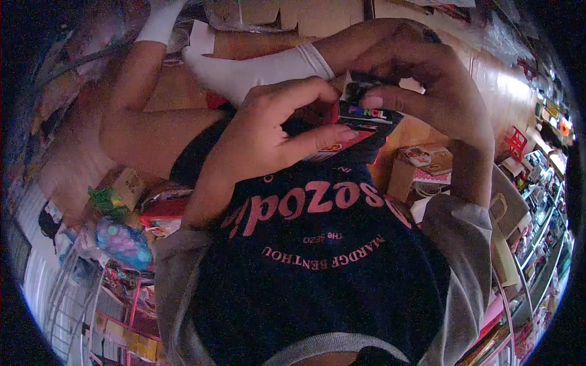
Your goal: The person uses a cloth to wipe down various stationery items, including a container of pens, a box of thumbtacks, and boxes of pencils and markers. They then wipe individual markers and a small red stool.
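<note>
A small black and red pencil box [366,116], with "PENCIL" in multicoloured letters, is held up in front of my chest. My left hand [287,125] grips its left side, with the thumb along the red face and the fingers curled behind. At the top right, my right hand [424,91] has its thumb pressed on the box's upper end, near a raised dark flap [354,88]. My right fingers are bent above it and partly in shadow. The inside of the box cannot be made out.
My bare legs and a white-socked foot [256,73] lie just beyond the hands. Cardboard boxes [323,18] stand at the far side, and a brown carton [421,165] at the right. Goods-filled shelves [537,213] line the right; a wire rack [79,299] and a blue plastic bag [125,244] are at lower left.
</note>
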Demonstrator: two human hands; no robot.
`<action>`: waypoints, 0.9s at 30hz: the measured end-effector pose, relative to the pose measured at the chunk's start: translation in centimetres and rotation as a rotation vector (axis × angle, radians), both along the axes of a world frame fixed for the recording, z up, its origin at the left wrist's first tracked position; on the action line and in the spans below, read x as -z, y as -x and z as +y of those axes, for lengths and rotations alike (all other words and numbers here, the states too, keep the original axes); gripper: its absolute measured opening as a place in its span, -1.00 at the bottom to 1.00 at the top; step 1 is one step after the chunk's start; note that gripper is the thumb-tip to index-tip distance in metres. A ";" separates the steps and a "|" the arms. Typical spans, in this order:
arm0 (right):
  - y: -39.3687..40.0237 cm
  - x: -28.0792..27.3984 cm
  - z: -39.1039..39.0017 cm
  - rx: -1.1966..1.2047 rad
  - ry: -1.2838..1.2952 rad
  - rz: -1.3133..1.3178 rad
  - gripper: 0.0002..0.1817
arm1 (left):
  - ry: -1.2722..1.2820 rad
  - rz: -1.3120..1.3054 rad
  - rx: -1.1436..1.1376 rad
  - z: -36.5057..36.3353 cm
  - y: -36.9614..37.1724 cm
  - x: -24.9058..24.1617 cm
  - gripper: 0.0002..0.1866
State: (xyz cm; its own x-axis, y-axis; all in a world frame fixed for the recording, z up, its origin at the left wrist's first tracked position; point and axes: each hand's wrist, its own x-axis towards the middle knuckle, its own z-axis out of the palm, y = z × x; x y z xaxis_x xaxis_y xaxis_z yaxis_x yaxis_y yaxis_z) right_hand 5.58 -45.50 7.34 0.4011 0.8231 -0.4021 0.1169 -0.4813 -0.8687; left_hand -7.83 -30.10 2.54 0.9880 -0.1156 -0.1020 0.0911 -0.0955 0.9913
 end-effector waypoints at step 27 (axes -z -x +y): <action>-0.3 -0.7 1.3 -0.310 -0.207 -0.591 -0.74 | -0.245 -0.169 -0.092 0.7 -2.1 -1.6 -0.73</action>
